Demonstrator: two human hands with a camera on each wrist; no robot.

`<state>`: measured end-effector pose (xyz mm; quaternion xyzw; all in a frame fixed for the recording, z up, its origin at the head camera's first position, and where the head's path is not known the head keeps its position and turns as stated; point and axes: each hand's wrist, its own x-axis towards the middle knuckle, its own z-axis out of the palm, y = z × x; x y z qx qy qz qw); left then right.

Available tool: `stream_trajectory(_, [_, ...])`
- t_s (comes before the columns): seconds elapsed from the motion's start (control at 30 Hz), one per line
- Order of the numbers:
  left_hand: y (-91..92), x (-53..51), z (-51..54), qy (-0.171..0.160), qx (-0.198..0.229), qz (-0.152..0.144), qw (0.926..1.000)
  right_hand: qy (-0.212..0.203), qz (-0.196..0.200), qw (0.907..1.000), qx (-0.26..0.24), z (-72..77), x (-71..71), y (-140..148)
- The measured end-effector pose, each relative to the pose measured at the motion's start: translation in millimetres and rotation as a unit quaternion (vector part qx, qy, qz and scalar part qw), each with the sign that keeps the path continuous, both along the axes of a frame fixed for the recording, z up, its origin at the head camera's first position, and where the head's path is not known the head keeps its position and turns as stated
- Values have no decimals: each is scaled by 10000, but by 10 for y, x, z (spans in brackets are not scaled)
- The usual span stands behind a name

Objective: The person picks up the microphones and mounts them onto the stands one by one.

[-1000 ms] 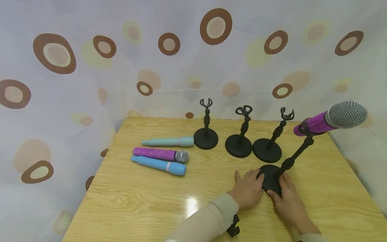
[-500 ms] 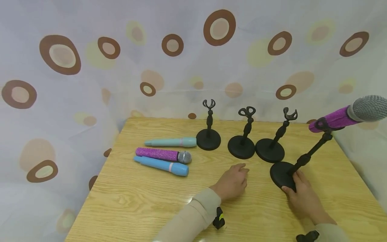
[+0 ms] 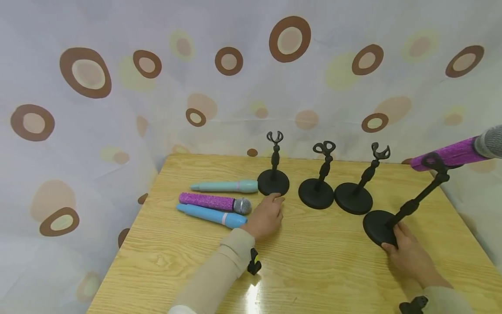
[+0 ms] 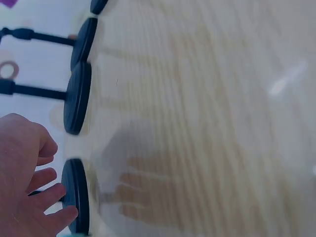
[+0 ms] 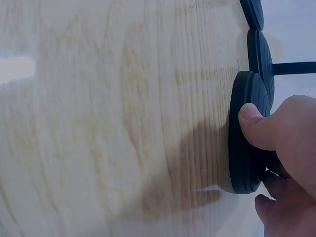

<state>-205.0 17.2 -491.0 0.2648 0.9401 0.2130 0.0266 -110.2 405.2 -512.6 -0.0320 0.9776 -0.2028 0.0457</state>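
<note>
At the right of the head view, my right hand (image 3: 412,255) grips the round black base of a microphone stand (image 3: 377,227). Its thumb lies on the base edge in the right wrist view. A glittery purple microphone (image 3: 455,154) sits tilted in that stand's clip, its silver head cut off by the frame edge. My left hand (image 3: 266,216), fingers loosely spread and holding nothing, is just in front of the leftmost microphone stand (image 3: 273,183). Beside its wrist lie a blue microphone (image 3: 209,215), another purple microphone (image 3: 208,201) and a pale green microphone (image 3: 223,186).
Two more black stands with unfilled clips, a middle stand (image 3: 316,193) and a right-hand stand (image 3: 354,198), stand along the back of the wooden table (image 3: 313,270). Behind rises a patterned curtain (image 3: 243,96) with brown rings.
My left hand has let go of the base of the stand with the microphone and moved left toward the leftmost stand. The right hand and its stand have shifted right in view.
</note>
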Motion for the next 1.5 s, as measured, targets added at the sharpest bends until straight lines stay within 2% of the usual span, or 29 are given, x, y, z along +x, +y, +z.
stream_trajectory(0.17, [-149, -182, 74, 38, -338, 185, 9993, 33, -9, 9999, 129, -25, -23, 63])
stream_trajectory(0.23, [-188, -259, 83, 95, -665, 243, 9974, 112, -6, 9998, 157, -48, -33, 60])
stream_trajectory(0.3, [-216, -331, 67, 303, -1099, 270, 9931, 236, 11, 9996, 153, -84, -35, 37])
stream_trajectory(0.43, [-219, -426, -3, 714, -2009, 306, 9765, 465, 64, 9988, 110, -147, -21, -25])
stream_trajectory(0.57, [-169, -434, -30, 710, -2701, 376, 9595, 767, 168, 9969, 88, -150, -30, -44])
stream_trajectory(0.63, [-142, -425, -28, 696, -2928, 425, 9527, 904, 235, 9955, 143, -136, -60, -29])
stream_trajectory(0.7, [-122, -418, -27, 728, -3093, 480, 9470, 871, 307, 9955, 204, -108, -107, -5])
stream_trajectory(0.77, [-104, -413, -21, 745, -3168, 535, 9441, 728, 360, 9963, 278, -81, -170, 34])
stream_trajectory(0.87, [-78, -403, -9, 757, -3229, 584, 9416, 249, 349, 9985, 347, -28, -268, 109])
stream_trajectory(1.03, [-17, -388, -5, 711, -3136, 582, 9451, -88, 264, 9964, 799, 42, -411, 237])
stream_trajectory(1.27, [43, -362, 14, 706, -3191, 615, 9431, 46, 296, 9910, 1307, 78, -491, 236])
stream_trajectory(1.4, [77, -313, -1, 803, -3199, 621, 9420, 87, 231, 9906, 1348, 96, -499, 223])
stream_trajectory(1.5, [102, -246, -33, 918, -3118, 601, 9438, 3, 189, 9917, 1269, 101, -493, 245])
